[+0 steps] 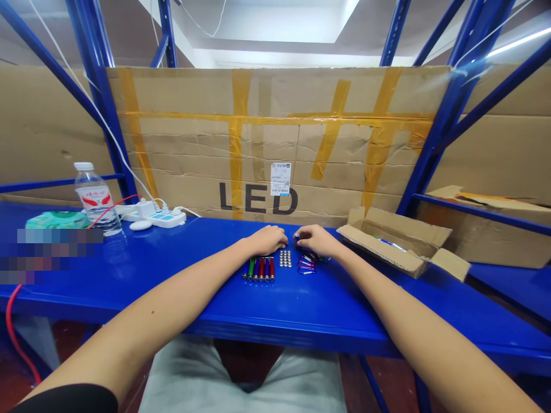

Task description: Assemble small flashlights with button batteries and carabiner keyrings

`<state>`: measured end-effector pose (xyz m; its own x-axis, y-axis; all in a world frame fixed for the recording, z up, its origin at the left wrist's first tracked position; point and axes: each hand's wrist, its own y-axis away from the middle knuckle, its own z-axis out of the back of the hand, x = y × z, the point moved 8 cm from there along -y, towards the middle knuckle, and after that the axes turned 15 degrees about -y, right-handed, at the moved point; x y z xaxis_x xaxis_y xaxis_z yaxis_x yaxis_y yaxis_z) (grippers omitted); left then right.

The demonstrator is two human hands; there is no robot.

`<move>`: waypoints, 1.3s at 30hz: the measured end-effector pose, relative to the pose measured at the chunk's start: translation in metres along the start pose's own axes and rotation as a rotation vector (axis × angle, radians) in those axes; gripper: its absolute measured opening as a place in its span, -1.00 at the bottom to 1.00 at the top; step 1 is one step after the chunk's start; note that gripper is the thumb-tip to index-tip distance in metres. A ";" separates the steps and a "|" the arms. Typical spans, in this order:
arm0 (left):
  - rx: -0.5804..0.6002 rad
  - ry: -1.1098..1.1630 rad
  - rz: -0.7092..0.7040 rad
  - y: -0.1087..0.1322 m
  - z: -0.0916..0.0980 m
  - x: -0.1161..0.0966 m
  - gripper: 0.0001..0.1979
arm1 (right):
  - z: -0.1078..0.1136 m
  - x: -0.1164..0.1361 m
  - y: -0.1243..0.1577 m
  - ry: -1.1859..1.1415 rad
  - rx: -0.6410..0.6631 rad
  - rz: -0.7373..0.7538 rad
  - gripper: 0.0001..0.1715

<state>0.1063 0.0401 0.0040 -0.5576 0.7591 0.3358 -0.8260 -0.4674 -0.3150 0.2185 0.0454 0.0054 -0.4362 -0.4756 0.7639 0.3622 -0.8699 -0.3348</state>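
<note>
My left hand (267,240) rests low over the table with curled fingers, just behind a row of small coloured metal flashlights (260,269) in blue, green, purple and red. Whatever is under its fingertips is hidden. My right hand (317,240) pinches a small dark blue cylinder (297,236) between thumb and fingers; its far end is hidden. Between the hands, small silver button cells (285,258) lie in a neat grid. Under and in front of my right hand is a cluster of coloured carabiner clips (306,264), partly covered by it.
An open cardboard box (383,246) with pen-like items stands right on the blue table (318,310). At left are a water bottle (97,201), a white power strip (161,219) and a green packet (58,219). A large LED carton (193,155) rises behind.
</note>
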 end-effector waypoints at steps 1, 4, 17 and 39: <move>0.012 0.010 0.022 -0.001 0.000 0.002 -0.83 | 0.000 0.000 0.000 -0.006 -0.003 0.002 -0.81; 0.098 0.054 0.131 -0.002 -0.005 0.012 -0.91 | 0.000 -0.002 -0.001 -0.011 -0.008 -0.003 -0.81; -0.322 0.195 0.138 -0.001 0.048 0.004 -0.96 | -0.008 0.003 0.003 -0.219 -0.002 -0.041 -0.86; 0.315 0.151 0.259 0.033 0.010 0.039 -0.86 | 0.002 0.018 0.007 -0.055 -0.096 -0.018 -0.77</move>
<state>0.0560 0.0498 0.0159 -0.7506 0.6457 0.1403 -0.6585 -0.7486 -0.0776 0.2145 0.0314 0.0176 -0.3952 -0.4546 0.7982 0.2735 -0.8878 -0.3702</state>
